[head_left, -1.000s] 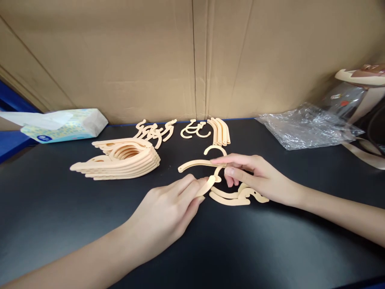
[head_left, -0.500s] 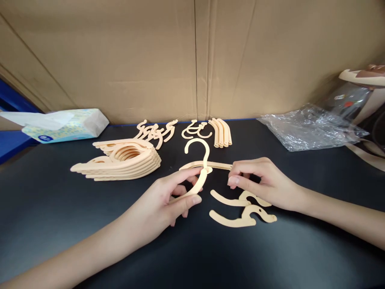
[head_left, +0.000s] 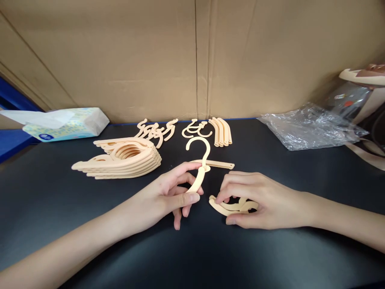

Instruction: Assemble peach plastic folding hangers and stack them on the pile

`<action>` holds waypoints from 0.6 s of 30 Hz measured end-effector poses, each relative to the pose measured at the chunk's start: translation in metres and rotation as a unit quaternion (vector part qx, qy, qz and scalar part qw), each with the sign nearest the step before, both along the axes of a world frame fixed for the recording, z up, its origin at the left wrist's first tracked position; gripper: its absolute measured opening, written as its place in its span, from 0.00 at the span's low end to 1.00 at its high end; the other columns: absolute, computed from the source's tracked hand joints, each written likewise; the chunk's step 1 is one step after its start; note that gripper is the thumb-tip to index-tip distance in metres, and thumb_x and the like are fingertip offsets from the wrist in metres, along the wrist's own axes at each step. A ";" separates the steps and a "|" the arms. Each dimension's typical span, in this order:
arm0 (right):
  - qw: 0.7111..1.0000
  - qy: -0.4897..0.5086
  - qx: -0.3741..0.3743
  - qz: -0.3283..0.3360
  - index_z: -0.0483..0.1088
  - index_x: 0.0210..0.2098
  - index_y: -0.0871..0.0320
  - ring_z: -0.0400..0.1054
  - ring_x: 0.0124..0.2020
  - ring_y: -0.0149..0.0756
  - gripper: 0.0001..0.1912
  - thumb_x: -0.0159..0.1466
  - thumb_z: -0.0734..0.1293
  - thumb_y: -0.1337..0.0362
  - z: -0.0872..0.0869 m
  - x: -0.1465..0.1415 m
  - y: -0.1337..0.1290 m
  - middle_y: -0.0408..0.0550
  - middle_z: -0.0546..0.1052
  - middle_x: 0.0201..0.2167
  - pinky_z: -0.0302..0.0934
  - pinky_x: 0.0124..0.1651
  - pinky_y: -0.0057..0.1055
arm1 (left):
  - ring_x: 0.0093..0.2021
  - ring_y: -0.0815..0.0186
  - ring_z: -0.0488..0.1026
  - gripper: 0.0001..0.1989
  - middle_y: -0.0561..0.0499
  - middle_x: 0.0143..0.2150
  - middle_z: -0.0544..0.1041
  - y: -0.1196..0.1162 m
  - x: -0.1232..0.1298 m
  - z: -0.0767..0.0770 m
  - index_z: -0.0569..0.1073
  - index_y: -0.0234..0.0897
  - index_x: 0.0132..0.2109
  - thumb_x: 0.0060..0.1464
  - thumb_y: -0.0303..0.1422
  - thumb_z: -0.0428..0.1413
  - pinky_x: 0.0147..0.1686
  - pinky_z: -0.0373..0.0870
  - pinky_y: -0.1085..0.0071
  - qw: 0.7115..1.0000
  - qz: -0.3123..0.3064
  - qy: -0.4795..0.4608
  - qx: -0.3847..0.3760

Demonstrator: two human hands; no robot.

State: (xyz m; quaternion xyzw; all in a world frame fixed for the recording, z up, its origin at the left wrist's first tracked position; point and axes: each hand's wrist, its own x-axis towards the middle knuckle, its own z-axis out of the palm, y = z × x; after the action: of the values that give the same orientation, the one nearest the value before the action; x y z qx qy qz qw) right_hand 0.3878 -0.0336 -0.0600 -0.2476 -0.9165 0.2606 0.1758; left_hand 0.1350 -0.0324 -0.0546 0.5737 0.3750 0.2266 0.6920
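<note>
My left hand (head_left: 177, 192) is closed on a cream plastic folding hanger (head_left: 198, 178), pinching its curved arm between thumb and fingers. The hanger's hook stands up, its open end toward the left. Low on the table to the right, my right hand (head_left: 255, 200) is closed round two curved hanger pieces (head_left: 222, 206), thumb on the near side and fingers over the far side. Palm and fingers hide part of these pieces. Just behind the held hanger lies a slim hanger bar (head_left: 221, 164), its left part partly covered by my left hand.
Stacked hanger arms (head_left: 126, 160) lie at the left. Along the back are small curved pieces (head_left: 153, 130), loose hooks (head_left: 195, 128) and a row of bars (head_left: 221, 132). A tissue pack (head_left: 66, 124) sits back left, a clear plastic bag (head_left: 309, 126) back right. Cardboard (head_left: 135, 60) walls the rear.
My right hand has left the bar behind the hanger, come down toward me and closed round the two curved pieces, which are now closer together. My left hand keeps hold of the hanger.
</note>
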 end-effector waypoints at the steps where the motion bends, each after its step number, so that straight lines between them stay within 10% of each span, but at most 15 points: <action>1: 1.000 0.007 0.000 0.002 0.71 0.41 0.59 0.66 0.34 0.28 0.09 0.62 0.71 0.65 -0.001 -0.001 0.000 0.43 0.72 0.35 0.59 0.38 0.26 | 0.27 0.74 0.68 0.27 0.54 0.39 0.69 0.000 0.000 0.000 0.60 0.52 0.62 0.58 0.35 0.59 0.19 0.74 0.80 1.000 0.001 -0.001 0.001; 18: 0.995 0.026 0.099 0.012 0.74 0.41 0.60 0.67 0.36 0.32 0.18 0.59 0.73 0.53 -0.003 -0.004 0.003 0.46 0.75 0.38 0.61 0.42 0.31 | 0.33 0.71 0.71 0.25 0.52 0.43 0.72 0.001 -0.003 0.004 0.61 0.49 0.61 0.60 0.33 0.58 0.25 0.75 0.78 1.000 0.007 -0.008 -0.003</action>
State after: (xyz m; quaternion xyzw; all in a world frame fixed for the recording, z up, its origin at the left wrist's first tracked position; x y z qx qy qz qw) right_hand 0.3839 -0.0304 -0.0634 -0.2111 -0.9357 0.1770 0.2203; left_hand 0.1324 -0.0317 -0.0503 0.5676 0.3739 0.2349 0.6949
